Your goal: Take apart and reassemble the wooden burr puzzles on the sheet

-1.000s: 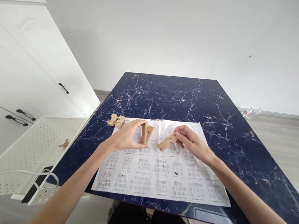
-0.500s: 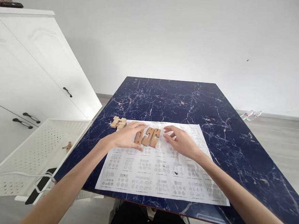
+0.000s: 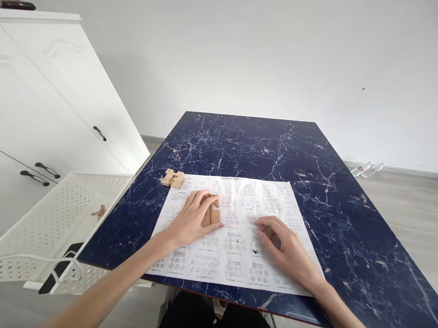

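Flat wooden puzzle pieces (image 3: 215, 214) with cut-out notches lie side by side on a printed sheet (image 3: 231, 257). Over them, my left hand (image 3: 191, 217) has its fingers at the far edge and the thumb at the near edge, gripping them and hiding most of the leftmost ones. My right hand (image 3: 283, 243) rests on the sheet further right, fingers bent and thumb apart, with nothing in it. An interlocked block of pale wooden pieces (image 3: 173, 179) sits by the sheet's far left corner, away from both hands.
The sheet lies on a dark blue marbled table (image 3: 243, 145). On the left stand a white cabinet (image 3: 59, 93) and a white perforated tray (image 3: 62, 208) holding a small wooden piece (image 3: 98, 212) and a white cable (image 3: 21, 255). A wall rises behind the table.
My left hand has closed round the wooden pieces and shifted them slightly nearer. My right hand has moved right and toward me, away from them. The sheet has shifted a little.
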`<state>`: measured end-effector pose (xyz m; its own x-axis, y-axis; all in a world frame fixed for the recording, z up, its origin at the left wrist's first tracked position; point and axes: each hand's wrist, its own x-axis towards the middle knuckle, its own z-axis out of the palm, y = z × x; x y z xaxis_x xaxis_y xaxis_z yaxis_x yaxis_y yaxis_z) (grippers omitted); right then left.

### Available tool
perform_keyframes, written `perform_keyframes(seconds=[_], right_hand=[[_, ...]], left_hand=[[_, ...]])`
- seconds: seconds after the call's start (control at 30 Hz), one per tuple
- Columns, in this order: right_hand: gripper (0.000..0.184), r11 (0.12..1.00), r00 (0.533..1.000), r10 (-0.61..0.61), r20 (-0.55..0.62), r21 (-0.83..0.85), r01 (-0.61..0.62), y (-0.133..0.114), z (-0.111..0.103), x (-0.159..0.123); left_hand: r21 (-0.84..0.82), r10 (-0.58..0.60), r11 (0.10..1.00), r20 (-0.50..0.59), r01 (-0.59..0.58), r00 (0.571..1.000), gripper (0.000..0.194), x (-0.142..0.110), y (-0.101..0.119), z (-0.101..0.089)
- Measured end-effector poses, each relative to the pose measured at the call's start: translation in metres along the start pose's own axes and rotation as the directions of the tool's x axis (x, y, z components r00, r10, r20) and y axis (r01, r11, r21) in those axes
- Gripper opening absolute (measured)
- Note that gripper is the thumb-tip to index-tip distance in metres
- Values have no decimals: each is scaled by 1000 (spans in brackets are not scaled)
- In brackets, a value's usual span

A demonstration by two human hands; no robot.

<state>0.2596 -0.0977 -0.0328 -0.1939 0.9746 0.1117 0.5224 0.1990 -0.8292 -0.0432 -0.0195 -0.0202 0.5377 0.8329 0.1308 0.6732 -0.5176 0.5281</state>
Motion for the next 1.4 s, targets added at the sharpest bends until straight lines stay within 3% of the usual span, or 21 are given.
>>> perform_keyframes(seconds=[0.1,0.23,0.47,0.57,0.7,0.83,0.9,0.97,1.03,1.1,1.4], right_hand=[[19,1000,1000,-21,10,4,21,0,2,-1],[20,999,999,-33,14,-2,33,-1,3,-2],[19,998,998,-55,-14,-26,55,-3,3,-1],[20,997,997,-68,-25,-24,67,-6,1,-3],[22,998,995,-55,-85,-25,53,-13,-3,-17],[27,996,993,77,-86,48,-73,-15,-4,-36],[30,987,986,141,-88,92,-133,-14,-1,-43],[33,978,977,180,-116,124,-165,-14,5,-49],[35,972,966,206,-158,150,-182,-15,13,-54],[37,965,956,234,-179,166,-205,-16,21,-58],[41,954,943,270,-193,184,-236,-15,27,-58]], left_hand=[[101,-114,986,-166,132,980,63,-32,-9,-2],[256,-202,918,-354,302,913,61,-56,-26,-8],[343,-294,795,-504,501,812,68,-47,-45,-17],[330,-301,788,-530,520,793,70,-46,-48,-20],[290,-223,853,-550,434,805,70,-60,-36,-23],[180,-114,960,-453,216,884,42,-77,-1,-24],[50,-107,990,-316,130,943,30,-82,20,-22],[-103,-137,987,-160,121,978,24,-84,36,-19],[-234,-182,958,-55,165,982,23,-85,45,-15],[-322,-229,923,-21,210,973,27,-85,48,-11],[-434,-329,860,-74,267,941,29,-85,50,-11]])
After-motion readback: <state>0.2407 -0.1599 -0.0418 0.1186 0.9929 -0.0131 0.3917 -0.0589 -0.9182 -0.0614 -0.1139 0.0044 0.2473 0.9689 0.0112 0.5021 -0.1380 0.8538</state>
